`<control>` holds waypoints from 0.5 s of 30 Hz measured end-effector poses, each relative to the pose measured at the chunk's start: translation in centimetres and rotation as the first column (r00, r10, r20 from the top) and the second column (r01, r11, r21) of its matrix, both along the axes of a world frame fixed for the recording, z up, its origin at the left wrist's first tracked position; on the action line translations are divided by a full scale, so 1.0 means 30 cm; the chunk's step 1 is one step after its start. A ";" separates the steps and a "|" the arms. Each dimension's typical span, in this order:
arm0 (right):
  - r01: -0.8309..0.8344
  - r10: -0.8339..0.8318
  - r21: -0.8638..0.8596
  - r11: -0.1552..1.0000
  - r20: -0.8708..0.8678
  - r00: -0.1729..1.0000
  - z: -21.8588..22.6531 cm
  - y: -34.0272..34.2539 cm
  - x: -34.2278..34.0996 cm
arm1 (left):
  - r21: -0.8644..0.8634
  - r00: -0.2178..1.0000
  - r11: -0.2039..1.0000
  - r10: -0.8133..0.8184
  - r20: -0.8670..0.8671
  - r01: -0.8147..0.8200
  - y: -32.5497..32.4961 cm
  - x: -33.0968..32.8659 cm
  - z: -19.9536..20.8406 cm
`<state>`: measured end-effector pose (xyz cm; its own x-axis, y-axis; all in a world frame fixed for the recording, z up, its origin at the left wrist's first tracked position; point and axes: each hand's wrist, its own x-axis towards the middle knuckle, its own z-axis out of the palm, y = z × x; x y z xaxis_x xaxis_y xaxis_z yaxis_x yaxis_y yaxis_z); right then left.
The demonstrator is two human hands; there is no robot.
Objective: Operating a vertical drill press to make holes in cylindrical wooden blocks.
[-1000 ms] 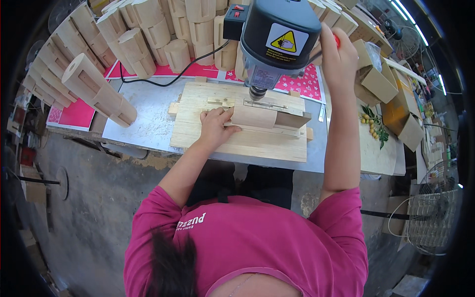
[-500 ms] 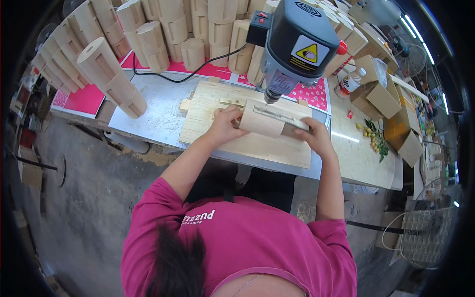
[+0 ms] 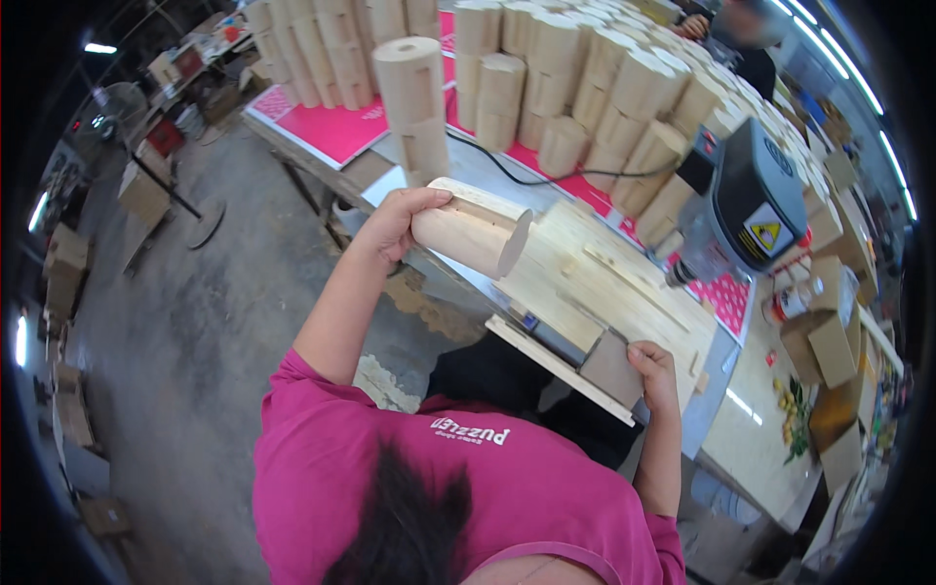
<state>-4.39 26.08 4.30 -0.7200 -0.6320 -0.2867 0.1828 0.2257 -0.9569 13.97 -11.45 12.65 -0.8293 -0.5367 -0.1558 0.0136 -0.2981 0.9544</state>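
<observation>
My left hand (image 3: 395,226) is closed around one end of a pale wooden cylinder (image 3: 466,239), thumb on top. A long slot is cut into the cylinder's upper side. It is held tilted above the near left edge of a wooden board (image 3: 624,302). My right hand (image 3: 657,372), thumb uppermost, grips a brown flat end plate. That plate belongs to a long wooden piece (image 3: 561,372) with a dark bar along it, held at the table's front edge. The drill press (image 3: 751,210) stands beyond the board, its chuck apart from both hands.
One stacked column of wooden cylinders (image 3: 414,117) stands upright left of the board. Many more cylinders (image 3: 575,83) fill the back. A black cable (image 3: 546,182) runs to the drill press. At the right are cardboard boxes (image 3: 824,341) and some yellow fruit (image 3: 792,414).
The cylinder has left its place under the drill and moved left in my left hand. My right hand has drawn the long piece away toward me. The view has turned left.
</observation>
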 end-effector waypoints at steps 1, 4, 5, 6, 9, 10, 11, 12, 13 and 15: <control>-0.006 0.006 -0.005 1.000 -0.020 1.000 -0.022 -0.022 0.003 | 0.133 0.997 0.988 0.080 -0.004 -0.079 0.005 0.017 0.016; -0.057 0.062 0.073 0.996 -0.079 0.995 -0.039 -0.055 -0.002 | 0.267 0.977 0.946 0.206 -0.047 -0.186 -0.035 0.067 0.071; -0.068 0.072 0.050 0.996 -0.084 0.994 -0.052 -0.057 -0.008 | 0.283 0.969 0.938 0.232 -0.078 -0.202 -0.049 0.080 0.096; -0.073 0.076 0.041 0.997 -0.090 0.993 -0.055 -0.057 -0.011 | 0.300 0.960 0.929 0.257 -0.108 -0.215 -0.057 0.089 0.126; -0.087 0.089 0.027 0.996 -0.061 0.994 -0.060 -0.049 -0.018 | 0.015 0.869 0.909 0.402 -0.288 -0.416 -0.020 0.104 0.325; -0.083 0.084 0.019 0.996 -0.058 0.995 -0.061 -0.048 -0.018 | -0.174 0.902 0.935 0.231 -0.365 -0.310 -0.113 0.135 0.339; -0.068 0.069 0.016 0.998 -0.053 0.996 -0.066 -0.042 -0.018 | -0.299 0.917 0.911 0.167 -0.362 -0.284 -0.116 0.138 0.401; -0.067 0.068 0.012 0.998 -0.056 0.996 -0.072 -0.039 -0.017 | -0.302 0.916 0.910 0.166 -0.364 -0.284 -0.128 0.129 0.440; -0.052 0.052 -0.006 0.999 -0.045 0.998 -0.078 -0.036 -0.016 | -0.534 0.882 0.729 0.209 -0.422 -0.428 -0.147 0.112 0.473; -0.026 0.025 -0.027 0.999 -0.031 0.999 -0.077 -0.036 -0.012 | -0.705 0.845 0.472 0.219 -0.488 -0.529 -0.180 0.072 0.554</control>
<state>-4.76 24.98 2.01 -0.7114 -0.6580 -0.2469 0.1480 0.2032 -0.9679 16.13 -16.86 29.28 -0.4288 -0.5677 0.7028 0.2418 0.6774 0.6947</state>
